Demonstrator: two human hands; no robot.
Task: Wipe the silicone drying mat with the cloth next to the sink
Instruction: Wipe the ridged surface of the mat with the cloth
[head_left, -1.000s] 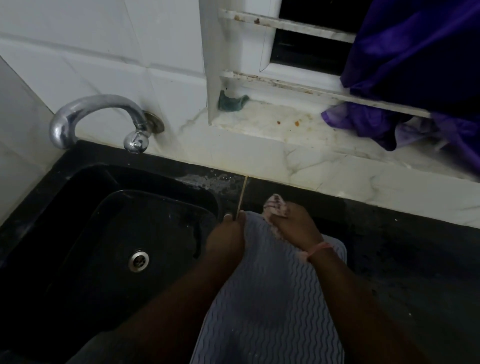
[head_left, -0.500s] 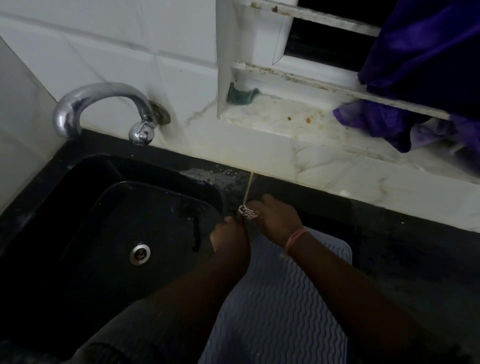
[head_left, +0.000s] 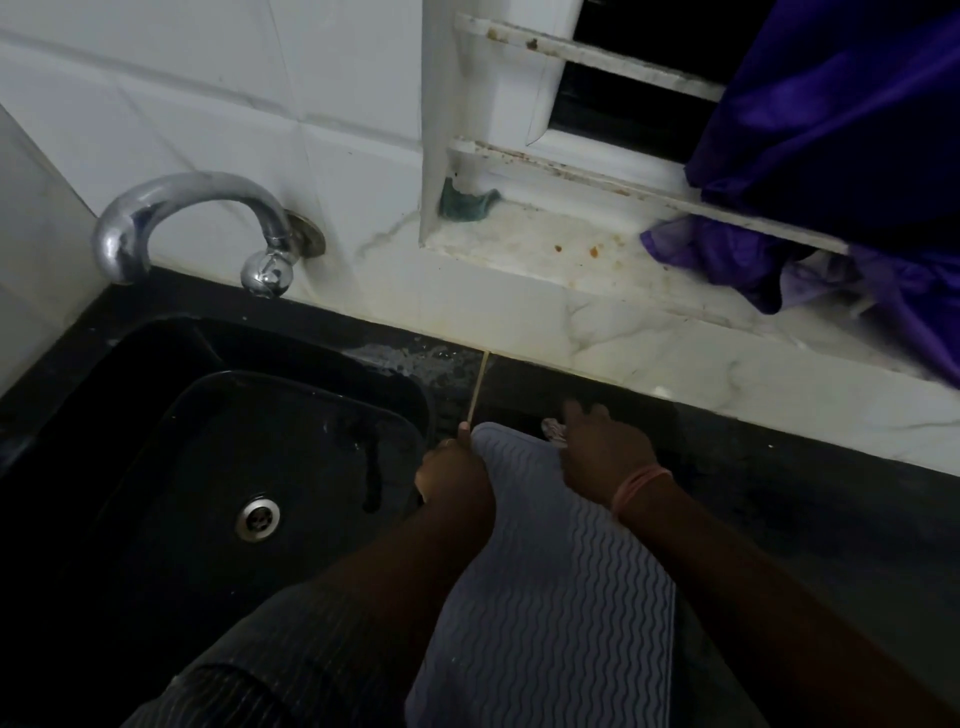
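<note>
A pale grey silicone drying mat (head_left: 550, 597) with a wavy ribbed pattern lies on the dark counter right of the sink. My left hand (head_left: 454, 475) grips the mat's far left corner. My right hand (head_left: 605, 454) sits at the mat's far right corner, fingers spread toward the wall, over a small pinkish-white cloth (head_left: 553, 430). Only a bit of the cloth shows beside the hand. The hand's grip on the cloth is hidden.
A black sink (head_left: 249, 467) with a metal drain lies to the left under a chrome tap (head_left: 192, 223). A thin stick (head_left: 478, 387) leans against the marble ledge (head_left: 675, 353). Purple fabric (head_left: 841, 171) hangs at the window on the right.
My right hand has moved right along the mat's far edge with the cloth, away from my left hand. The mat's far left corner shows again. The view has shifted slightly.
</note>
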